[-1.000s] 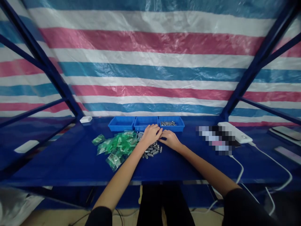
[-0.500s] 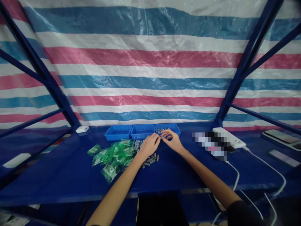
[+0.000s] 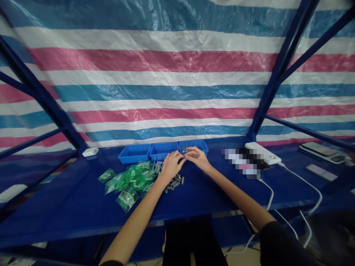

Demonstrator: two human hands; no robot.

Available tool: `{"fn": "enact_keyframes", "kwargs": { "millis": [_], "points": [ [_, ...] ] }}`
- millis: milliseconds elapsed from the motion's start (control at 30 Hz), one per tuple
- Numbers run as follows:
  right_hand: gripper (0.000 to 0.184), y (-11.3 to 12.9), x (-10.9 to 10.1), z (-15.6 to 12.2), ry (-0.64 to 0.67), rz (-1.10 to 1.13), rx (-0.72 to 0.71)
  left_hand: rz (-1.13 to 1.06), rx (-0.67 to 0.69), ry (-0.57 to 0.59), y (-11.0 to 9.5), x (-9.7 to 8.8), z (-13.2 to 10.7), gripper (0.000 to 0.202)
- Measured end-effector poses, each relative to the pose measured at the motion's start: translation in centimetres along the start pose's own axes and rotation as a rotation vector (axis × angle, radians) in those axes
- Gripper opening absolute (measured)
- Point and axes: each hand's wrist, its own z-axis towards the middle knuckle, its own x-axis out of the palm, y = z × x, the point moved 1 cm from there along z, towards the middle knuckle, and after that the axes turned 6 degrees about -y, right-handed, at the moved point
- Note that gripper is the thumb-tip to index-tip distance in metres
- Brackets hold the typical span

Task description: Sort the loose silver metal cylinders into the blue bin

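My left hand (image 3: 170, 166) and my right hand (image 3: 198, 159) meet at the fingertips, just in front of the right-hand blue bin (image 3: 205, 145). Both are closed in a pinch; anything between the fingers is too small to make out. Small shiny metal parts (image 3: 184, 149) lie inside that bin, partly covered by my right fingers. Beneath and beside my left hand is a loose pile of short grey metal cylinders (image 3: 175, 182), some hidden by the hand and wrist. Left of them spreads a heap of small green-tinted clear plastic bags (image 3: 133, 180).
Two more blue bins, a middle bin (image 3: 155, 157) and a left bin (image 3: 123, 160), line the table's back. At right lie a white power bank (image 3: 262, 153), a blurred-out device (image 3: 244, 162) and white cables (image 3: 303, 185). A small white box (image 3: 90, 152) sits back left.
My fingertips have come together, with the right fingers drawn closer to the left thumb. The whole view has shifted slightly; the bins, bags and cylinders stay in place on the table.
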Motion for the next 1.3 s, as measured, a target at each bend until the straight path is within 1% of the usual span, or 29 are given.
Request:
{"fn": "enact_keyframes", "kwargs": {
  "millis": [167, 333, 500, 567, 633, 667, 733, 767, 800, 867, 933, 1000, 1067, 1200, 1300],
  "points": [
    [0.04, -0.2, -0.1, 0.2, -0.04, -0.015, 0.014, -0.009, -0.05, -0.013, -0.5, -0.1, -0.1, 0.022],
    [0.043, -0.7, -0.7, 0.5, -0.124, -0.048, 0.024, 0.005, -0.089, -0.013, -0.5, -1.1, 0.3, 0.021],
    [0.043, -0.9, -1.8, 1.2, -0.245, -0.053, 0.011, 0.051, -0.157, -0.099, 0.5, -2.1, 0.8, 0.021],
    [0.047, -0.7, -1.9, 1.4, -0.237, -0.013, -0.043, 0.052, -0.192, -0.119, 0.8, -2.2, 0.9, 0.02],
    [0.051, -0.2, -1.5, 1.2, -0.163, -0.011, -0.118, 0.05, -0.229, -0.133, 1.1, -2.2, 0.9, 0.019],
    [0.05, 0.1, -1.2, 0.9, -0.103, -0.047, -0.154, 0.05, -0.247, -0.14, 1.2, -2.2, 0.9, 0.019],
    [0.038, 0.6, -0.3, 0.0, 0.044, -0.192, -0.223, 0.047, -0.273, -0.152, 1.3, -2.1, 0.9, 0.018],
    [0.031, 0.8, 0.2, -0.6, 0.136, -0.282, -0.259, 0.043, -0.278, -0.155, 1.4, -2.1, 0.8, 0.018],
    [0.027, 0.9, 0.7, -1.1, 0.219, -0.362, -0.299, 0.04, -0.28, -0.156, 1.4, -2.2, 0.8, 0.018],
    [0.027, 0.9, 1.5, -2.0, 0.377, -0.48, -0.386, 0.037, -0.281, -0.155, 1.4, -2.2, 0.7, 0.018],
    [0.025, 0.6, 1.8, -2.5, 0.477, -0.565, -0.473, 0.034, -0.283, -0.144, 1.5, -2.1, 0.7, 0.019],
    [0.024, 0.2, 1.8, -2.5, 0.517, -0.63, -0.534, 0.032, -0.275, -0.117, 1.5, -1.9, 0.7, 0.018],
    [0.025, -0.2, 1.5, -2.3, 0.525, -0.679, -0.566, 0.029, -0.242, -0.08, 1.5, -1.7, 0.7, 0.019],
    [0.022, -0.6, 1.0, -1.9, 0.506, -0.758, -0.586, 0.029, -0.166, -0.026, 1.5, -1.3, 0.6, 0.02],
    [0.02, -0.9, 1.2, -2.1, 0.528, -0.776, -0.599, -0.006, -0.117, 0.021, 1.5, -1.0, 0.2, 0.02]
  ]
}}
